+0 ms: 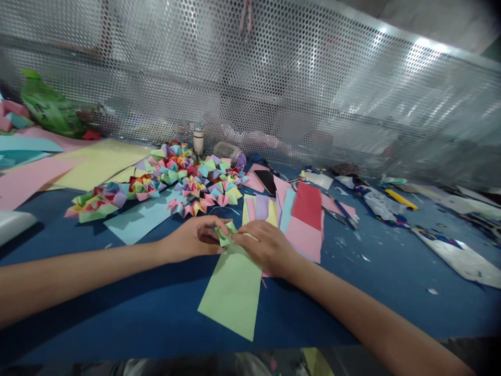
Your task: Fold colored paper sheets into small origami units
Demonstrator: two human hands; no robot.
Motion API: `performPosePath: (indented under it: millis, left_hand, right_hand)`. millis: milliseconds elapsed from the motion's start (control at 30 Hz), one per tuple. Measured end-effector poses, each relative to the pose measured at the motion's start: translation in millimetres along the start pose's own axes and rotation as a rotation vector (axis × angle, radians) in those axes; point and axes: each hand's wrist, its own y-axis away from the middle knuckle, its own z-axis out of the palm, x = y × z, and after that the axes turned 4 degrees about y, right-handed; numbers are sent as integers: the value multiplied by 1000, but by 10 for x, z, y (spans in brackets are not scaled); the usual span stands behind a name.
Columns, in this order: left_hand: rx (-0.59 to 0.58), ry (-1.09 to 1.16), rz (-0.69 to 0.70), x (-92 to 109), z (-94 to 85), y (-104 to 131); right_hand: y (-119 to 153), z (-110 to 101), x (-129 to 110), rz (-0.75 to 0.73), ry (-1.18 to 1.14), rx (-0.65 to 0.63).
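Note:
Between the fingertips of both hands is a small folded piece of light green paper (224, 239), partly hidden by the fingers. My left hand (190, 240) pinches it from the left, thumb and fingers curled around its edge. From the right, my right hand (270, 246) closes on the same piece, its fingers bent over the top. Just below lies a flat light green paper sheet (234, 295), angled toward the table's front edge, its upper end under the hands. Whether the sheet joins the folded piece I cannot tell.
Folded multicoloured paper pieces (191, 183) cluster behind my left hand, beside a light blue sheet (135, 222). Cut paper stacks (303, 240) and a phone (265, 181) lie behind my right hand. A green bottle (50, 104) leans against the perforated metal panel (274, 78).

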Motion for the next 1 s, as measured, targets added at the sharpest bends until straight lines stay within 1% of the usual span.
performPosePath:
  millis: [100, 233, 333, 467, 833, 1000]
  left_hand:
    - [-13, -26, -11, 2, 1, 2]
    - [-9, -40, 6, 7, 7, 2]
    - [7, -27, 6, 11, 9, -6]
    - [22, -27, -4, 17, 9, -14]
    - [-32, -79, -32, 49, 16, 10]
    - [-24, -71, -11, 31, 21, 14]
  right_hand:
    - [-5, 12, -7, 8, -26, 12]
    - [6, 34, -12, 19, -69, 30]
    - [26, 59, -13, 67, -116, 47]
    - [43, 83, -26, 138, -119, 68]
    - [36, 57, -62, 114, -204, 50]
    - [23, 54, -62, 118, -164, 47]
